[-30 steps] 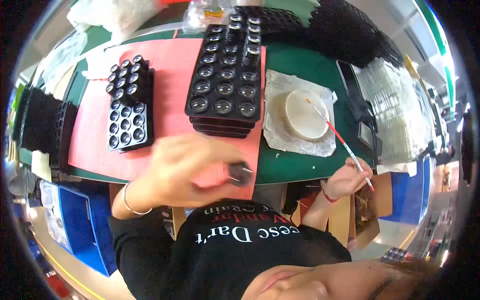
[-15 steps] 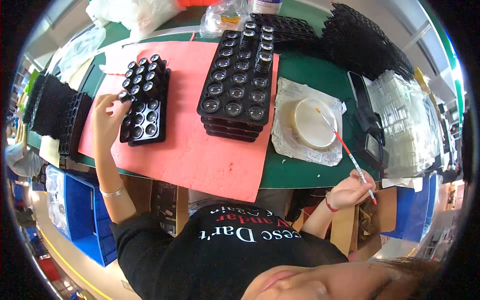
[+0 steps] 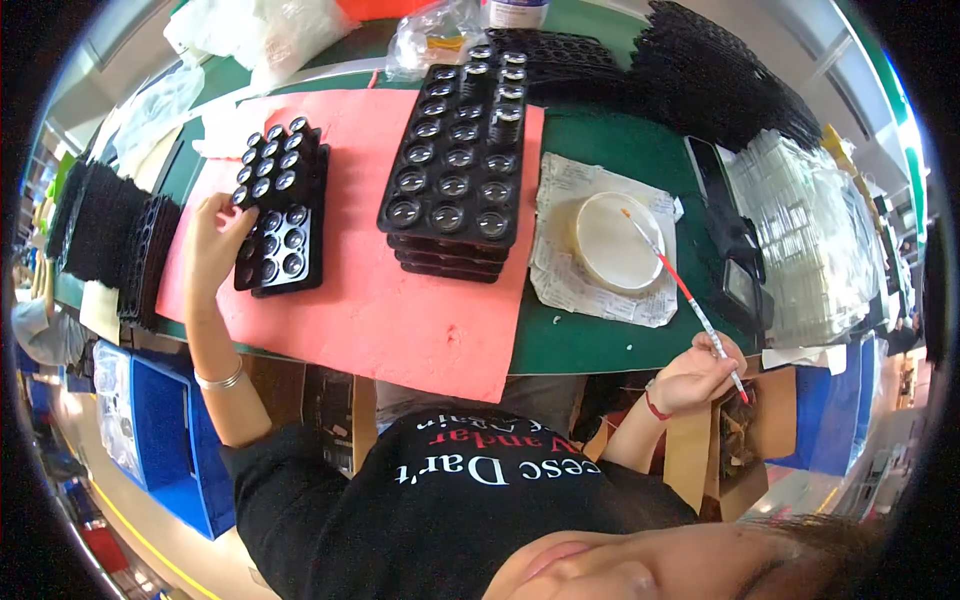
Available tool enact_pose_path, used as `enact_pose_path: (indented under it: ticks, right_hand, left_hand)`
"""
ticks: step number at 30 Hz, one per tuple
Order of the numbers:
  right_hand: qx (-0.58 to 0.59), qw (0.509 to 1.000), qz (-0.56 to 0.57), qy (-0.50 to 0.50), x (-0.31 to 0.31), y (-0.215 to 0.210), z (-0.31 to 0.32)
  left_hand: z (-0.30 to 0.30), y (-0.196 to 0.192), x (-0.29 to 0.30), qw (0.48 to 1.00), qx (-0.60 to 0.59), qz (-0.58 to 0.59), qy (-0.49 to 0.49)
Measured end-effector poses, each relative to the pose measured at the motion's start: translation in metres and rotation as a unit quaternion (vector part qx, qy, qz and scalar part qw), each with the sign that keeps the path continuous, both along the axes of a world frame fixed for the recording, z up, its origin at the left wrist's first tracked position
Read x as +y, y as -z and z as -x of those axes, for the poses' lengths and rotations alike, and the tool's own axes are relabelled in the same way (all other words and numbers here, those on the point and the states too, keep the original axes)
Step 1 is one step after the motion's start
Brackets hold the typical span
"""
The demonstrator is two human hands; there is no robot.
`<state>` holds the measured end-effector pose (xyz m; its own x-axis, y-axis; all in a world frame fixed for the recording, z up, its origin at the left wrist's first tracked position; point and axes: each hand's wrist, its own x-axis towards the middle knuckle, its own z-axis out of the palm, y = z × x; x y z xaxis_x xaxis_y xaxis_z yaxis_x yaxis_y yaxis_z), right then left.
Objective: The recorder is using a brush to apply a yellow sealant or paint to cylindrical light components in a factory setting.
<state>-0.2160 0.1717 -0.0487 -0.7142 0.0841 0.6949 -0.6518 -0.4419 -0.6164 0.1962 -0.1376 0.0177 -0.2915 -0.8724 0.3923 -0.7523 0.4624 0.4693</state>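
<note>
My left hand [image 3: 212, 240] is at the left side of a small black tray [image 3: 313, 240], its thumb and fingertips closed round a short black lens barrel [image 3: 240, 195]. That barrel lines up with the row of standing barrels [image 3: 270, 150] in the tray's far part. Nearer me, the tray's round pockets hold glassy discs, some ringed in bright white. My right hand [image 3: 697, 374] grips a thin paintbrush [image 3: 705, 322] by its lower handle. The brush's orange tip lies over a round, pale dish [image 3: 618, 262] standing on folded printed paper [image 3: 560, 275].
A taller stack of black lens trays [image 3: 450, 235] stands on the pink sheet [image 3: 400, 330], with some barrels upright on it. Black trays are piled at the left [image 3: 100, 220] and far right [image 3: 720, 80]. Clear plastic trays [image 3: 800, 240] and a phone [image 3: 708, 165] lie right.
The lens barrel in my left hand has come down into line with the others in the small tray. My right hand still holds the brush. The whole view has shifted slightly.
</note>
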Motion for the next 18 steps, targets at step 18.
enact_pose_path:
  ticks: [18]
  right_hand:
    - [-0.030, 0.997, 0.014, -0.073, 0.004, 0.003, 0.002]
  left_hand:
    - [0.220, -0.082, -0.010, 0.960, -0.083, 0.101, 0.247]
